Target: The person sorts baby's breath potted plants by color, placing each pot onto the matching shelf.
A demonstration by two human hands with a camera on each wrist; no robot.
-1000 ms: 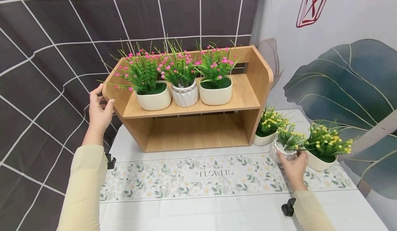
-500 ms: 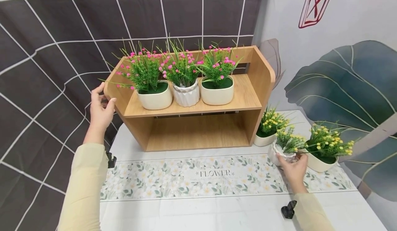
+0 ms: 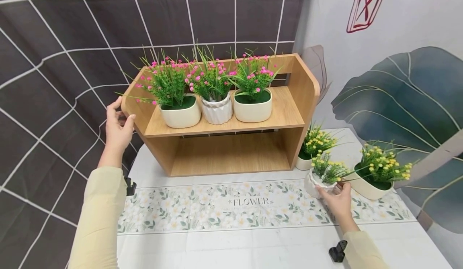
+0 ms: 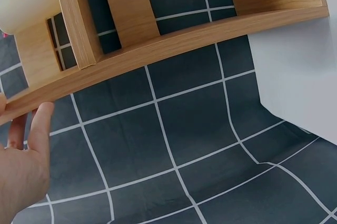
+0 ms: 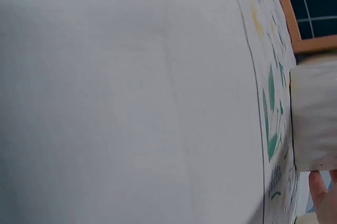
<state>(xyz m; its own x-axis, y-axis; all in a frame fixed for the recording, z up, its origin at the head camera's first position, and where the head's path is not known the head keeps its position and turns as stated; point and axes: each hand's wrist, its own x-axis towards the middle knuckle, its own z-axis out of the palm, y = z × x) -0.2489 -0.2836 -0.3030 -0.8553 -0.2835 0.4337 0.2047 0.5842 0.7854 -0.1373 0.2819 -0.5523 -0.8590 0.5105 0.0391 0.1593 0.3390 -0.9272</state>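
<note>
My left hand (image 3: 118,135) grips the front edge of the left side panel of a two-tier wooden shelf (image 3: 311,88). In the left wrist view, the fingers (image 4: 39,129) lie against the panel's outer face, and a fingertip shows at its other side. With thumb and fingers, my right hand (image 3: 339,204) holds a ribbed white pot (image 3: 312,185) of yellow flowers, right of the shelf. The right wrist view shows this pot (image 5: 316,118) upright over the floral runner, fingertips (image 5: 317,184) at its side. Cream oval pots of yellow flowers flank it: one behind (image 3: 303,163), another to the right (image 3: 372,186).
On the upper tier stand three pink-flowered plants: a cream pot (image 3: 181,114), a ribbed white pot (image 3: 218,111) and another cream pot (image 3: 253,109). A floral runner (image 3: 253,217) lettered FLOWER crosses the white table (image 3: 202,251). Dark checked cloth (image 3: 217,20) hangs behind.
My right hand has moved the ribbed white pot of yellow flowers left and slightly toward me, away from the right-hand cream pot. The left hand stays on the shelf's side.
</note>
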